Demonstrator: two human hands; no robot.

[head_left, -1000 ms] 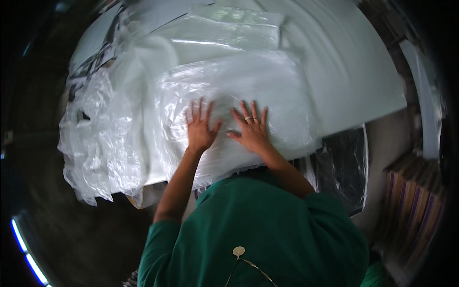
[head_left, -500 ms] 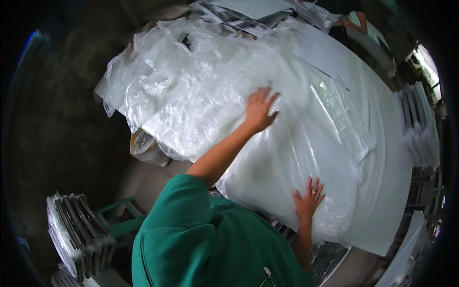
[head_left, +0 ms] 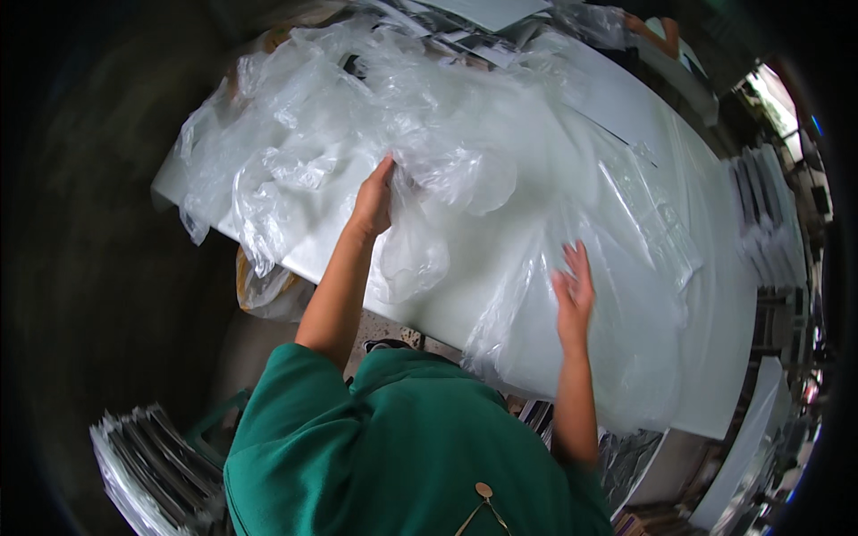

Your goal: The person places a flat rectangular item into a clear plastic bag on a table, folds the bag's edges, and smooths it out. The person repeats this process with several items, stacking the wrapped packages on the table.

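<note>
Reaching your left hand [head_left: 373, 204] to the crumpled film [head_left: 308, 116] on the table [head_left: 465, 286], upper left of frame and apparently unflattened, grip unclear, you hold your right hand [head_left: 576, 293] open over the flatter film [head_left: 617, 348], centre right, which looks mostly spread.

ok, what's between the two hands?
In the head view, going from left hand to right hand: crumpled clear film, smooth white table surface, then part of a clear plastic sheet.

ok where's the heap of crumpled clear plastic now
In the head view, the crumpled clear plastic lies across the left part of the white tabletop, right at the left hand.
</note>
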